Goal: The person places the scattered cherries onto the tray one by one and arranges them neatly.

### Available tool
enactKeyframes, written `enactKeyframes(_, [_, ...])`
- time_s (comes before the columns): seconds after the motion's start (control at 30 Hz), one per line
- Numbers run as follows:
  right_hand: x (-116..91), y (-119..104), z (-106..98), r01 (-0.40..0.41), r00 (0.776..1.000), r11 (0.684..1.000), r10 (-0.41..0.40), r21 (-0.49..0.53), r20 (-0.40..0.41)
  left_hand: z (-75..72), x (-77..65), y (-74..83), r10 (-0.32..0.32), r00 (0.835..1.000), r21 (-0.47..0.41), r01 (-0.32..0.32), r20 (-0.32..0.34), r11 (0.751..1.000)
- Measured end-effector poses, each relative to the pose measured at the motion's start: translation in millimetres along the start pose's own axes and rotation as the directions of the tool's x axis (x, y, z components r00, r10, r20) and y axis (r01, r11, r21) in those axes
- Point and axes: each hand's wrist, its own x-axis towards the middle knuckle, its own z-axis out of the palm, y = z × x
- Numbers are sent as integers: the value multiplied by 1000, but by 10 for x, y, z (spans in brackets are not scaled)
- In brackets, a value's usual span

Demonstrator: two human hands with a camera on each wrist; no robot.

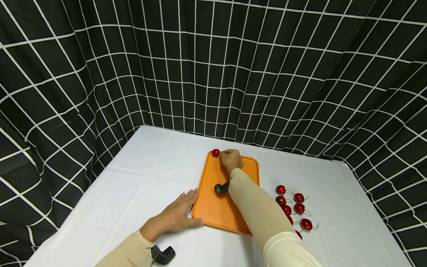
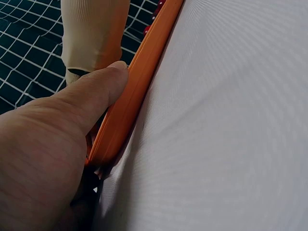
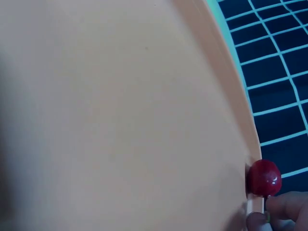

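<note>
At the far left corner of the orange tray (image 1: 217, 207) is a red cherry (image 1: 215, 152). My right hand (image 1: 231, 160) is just right of it; in the right wrist view its fingertips (image 3: 284, 206) pinch the stem under the cherry (image 3: 264, 178), which is against the tray's rim. My left hand (image 1: 178, 213) rests at the tray's near left corner. Its fingers lie straight along the left side, and the thumb (image 2: 103, 84) reaches along the near edge, beside the orange rim (image 2: 137, 82).
Several cherries (image 1: 299, 208) with stems lie on the white table (image 1: 160, 163) right of the tray, partly hidden by my right sleeve (image 1: 263, 211). A black curtain (image 1: 200, 74) with a white grid stands behind the table and at both sides.
</note>
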Motion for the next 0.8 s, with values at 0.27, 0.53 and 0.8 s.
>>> enactKeyframes(0.27, [3,11,-194,6,999,1000,-5,-28,33,-7,3,21,-4,1000,1,4,1,1000])
enactKeyframes(0.53, [-64,-33,-686,125,989,989,-130,76,65,28,-10,12,-3,1000,-16,3,2,1000])
enactKeyframes(0.8, [-377,-242,-1485,304,939,904,-337,300,64,36,-12,13,-2,1000,-23,2,-5,1000])
